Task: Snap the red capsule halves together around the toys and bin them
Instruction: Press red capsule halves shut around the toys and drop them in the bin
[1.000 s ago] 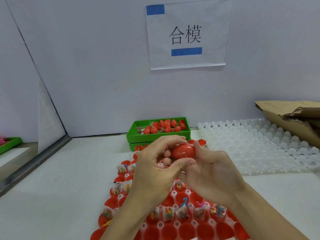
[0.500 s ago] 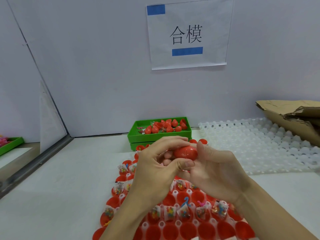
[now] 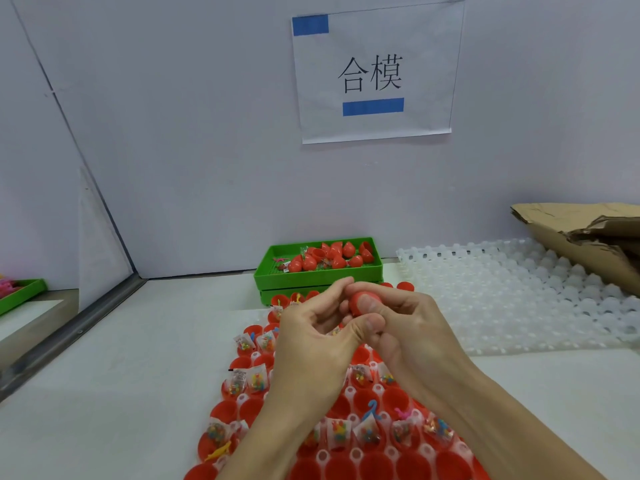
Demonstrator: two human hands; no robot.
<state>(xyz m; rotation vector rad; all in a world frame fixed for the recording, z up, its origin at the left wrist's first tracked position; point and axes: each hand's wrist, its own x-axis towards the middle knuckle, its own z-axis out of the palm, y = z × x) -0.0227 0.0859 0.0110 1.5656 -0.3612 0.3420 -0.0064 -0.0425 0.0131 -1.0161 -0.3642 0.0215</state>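
A red capsule (image 3: pixel 357 301) is held above the tray between both hands. My right hand (image 3: pixel 408 327) wraps round it, thumb pressed across its front. My left hand (image 3: pixel 311 337) pinches it from the left with fingertips and thumb. Below lies a tray of red capsule halves (image 3: pixel 384 459); several cups hold small bagged toys (image 3: pixel 339 433). A green bin (image 3: pixel 277 277) with finished red capsules (image 3: pixel 332 258) stands at the back by the wall.
A white empty cup tray (image 3: pixel 519 292) lies to the right, with torn cardboard (image 3: pixel 588 237) on its far corner. Another green bin (image 3: pixel 24 294) sits at the far left behind a metal rail (image 3: pixel 69 332). A paper sign (image 3: pixel 375 71) hangs on the wall.
Both hands stay together on the capsule. My right thumb has come across its front, so less of the red shell shows. The hands sit slightly higher over the tray.
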